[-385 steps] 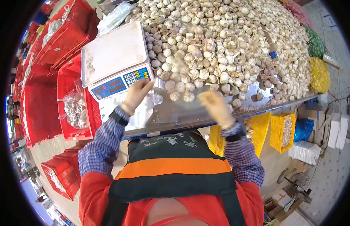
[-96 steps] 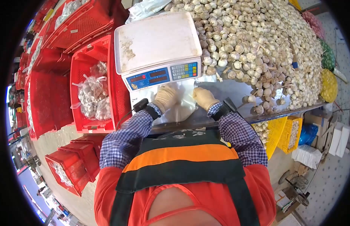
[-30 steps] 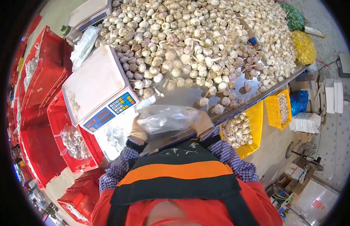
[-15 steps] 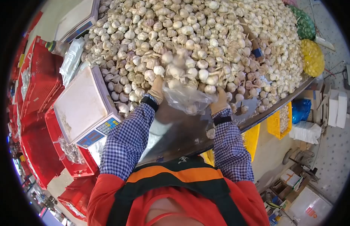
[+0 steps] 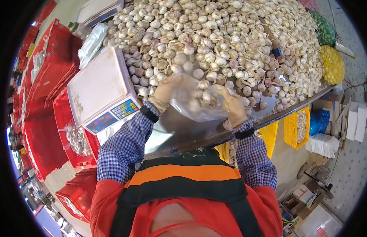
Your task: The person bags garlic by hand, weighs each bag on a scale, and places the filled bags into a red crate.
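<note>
A clear plastic bag (image 5: 193, 111) with several garlic bulbs (image 5: 206, 97) in it is held low over the table's front edge. My left hand (image 5: 166, 93), in a pale glove, grips the bag's left side. On the opposite side, my gloved right hand (image 5: 234, 107) has its fingers closed on the bag's rim. Both hands are slightly blurred. Just beyond the bag rises a large heap of garlic bulbs (image 5: 179, 35), and a few bulbs beside it are smeared by motion.
A digital scale (image 5: 98, 85) stands left of my left hand, with a second scale (image 5: 98, 10) behind it. Red crates (image 5: 53, 67) line the left side. Yellow crates (image 5: 297, 128) stand below the table's right edge. Mesh sacks, one yellow (image 5: 332, 65), sit at the far right.
Garlic bulbs that were tumbling at the bag's mouth now lie inside it. The bag looks fuller and wider, and my hands have drawn slightly apart. The whole view has shifted a little.
</note>
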{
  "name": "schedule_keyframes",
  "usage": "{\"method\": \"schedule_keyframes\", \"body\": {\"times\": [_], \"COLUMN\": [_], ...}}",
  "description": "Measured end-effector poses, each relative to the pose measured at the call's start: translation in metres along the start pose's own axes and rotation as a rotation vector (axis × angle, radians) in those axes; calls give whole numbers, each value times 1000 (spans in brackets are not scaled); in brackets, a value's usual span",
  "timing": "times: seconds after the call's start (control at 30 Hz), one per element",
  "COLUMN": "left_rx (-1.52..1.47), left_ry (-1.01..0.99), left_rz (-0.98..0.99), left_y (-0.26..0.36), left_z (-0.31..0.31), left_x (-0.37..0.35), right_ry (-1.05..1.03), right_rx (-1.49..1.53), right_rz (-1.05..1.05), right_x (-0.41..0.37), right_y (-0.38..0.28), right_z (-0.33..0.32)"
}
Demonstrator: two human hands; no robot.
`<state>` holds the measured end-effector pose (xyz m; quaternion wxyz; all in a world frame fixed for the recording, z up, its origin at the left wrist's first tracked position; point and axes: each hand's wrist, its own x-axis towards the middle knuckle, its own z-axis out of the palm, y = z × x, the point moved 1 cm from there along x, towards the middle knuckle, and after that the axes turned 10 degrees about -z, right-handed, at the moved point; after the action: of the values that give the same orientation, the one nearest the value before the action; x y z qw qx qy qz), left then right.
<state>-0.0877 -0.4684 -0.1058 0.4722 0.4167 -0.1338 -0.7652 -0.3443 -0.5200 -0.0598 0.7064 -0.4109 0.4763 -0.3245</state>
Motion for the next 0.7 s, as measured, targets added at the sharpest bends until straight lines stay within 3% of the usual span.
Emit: {"method": "schedule_keyframes", "body": {"times": [0.07, 0.1, 0.17, 0.2, 0.27, 0.4, 0.47, 0.5, 0.53, 0.57, 0.63, 0.7], "left_rx": [156, 93, 131, 50, 128, 262, 340, 381, 418, 467, 430, 374], "left_ry": [313, 353, 414, 426, 501, 623, 602, 657, 709, 793, 729, 752], "left_rz": [262, 320, 453, 530, 723, 1088, 1152, 1141, 1126, 1027, 962, 886], "left_y": [16, 30, 68, 86, 125, 187, 201, 200, 198, 191, 171, 159], "left_z": [0, 3, 12, 17, -1, -59, -92, -115, -135, -145, -196, -203], "left_x": [-36, -55, -101, -123, -161, -219, -244, -252, -257, -267, -273, -294], "right_ry": [175, 153, 136, 112, -2, -206, -211, -197, -219, -209, -216, -282], "right_rx": [-110, -113, -29, -27, -80, -81, -110, -392, -386, -406, -430, -569], "right_rz": [-8, -16, -294, -302, -482, -611, -736, -750, -762, -795, -833, -641], "right_x": [-24, -27, -32, -31, -22, 0, 29, 56, 69, 78, 76, 62], "right_y": [-30, -42, -62, -70, -87, -100, -73, -51, -27, -5, 9, 18], "right_z": [16, 30, 64, 83, 128, 235, 280, 288, 299, 309, 327, 330]}}
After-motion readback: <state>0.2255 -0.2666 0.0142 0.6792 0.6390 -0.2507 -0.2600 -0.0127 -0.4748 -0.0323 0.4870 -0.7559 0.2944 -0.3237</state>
